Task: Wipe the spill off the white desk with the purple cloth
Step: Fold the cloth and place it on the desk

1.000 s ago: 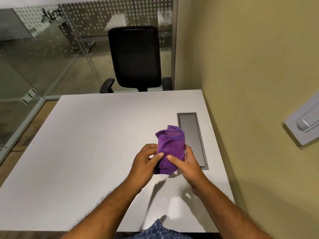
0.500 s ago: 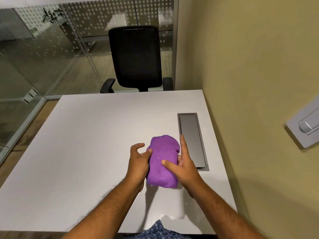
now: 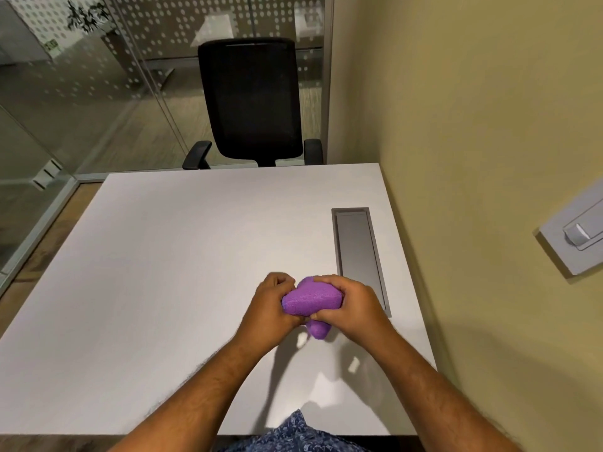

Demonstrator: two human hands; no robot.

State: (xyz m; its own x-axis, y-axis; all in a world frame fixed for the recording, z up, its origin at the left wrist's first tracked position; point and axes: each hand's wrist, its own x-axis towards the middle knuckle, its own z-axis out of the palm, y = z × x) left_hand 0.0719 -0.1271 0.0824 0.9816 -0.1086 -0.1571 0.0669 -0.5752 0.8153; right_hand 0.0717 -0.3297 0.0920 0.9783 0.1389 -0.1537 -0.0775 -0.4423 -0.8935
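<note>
Both our hands clenched on bunched cloth (image 3: 310, 300), left hand (image 3: 272, 309) and right hand (image 3: 354, 306) gripping opposite ends, just left of grommet tray (image 3: 359, 252), above desk (image 3: 163, 272), chair (image 3: 254, 99) beyond, nothing blocking.

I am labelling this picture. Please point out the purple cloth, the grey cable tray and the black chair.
purple cloth (image 3: 310, 300): head view, top of the bunched fabric.
grey cable tray (image 3: 355, 246): head view, middle of its lid.
black chair (image 3: 251, 99): head view, middle of the backrest.
</note>
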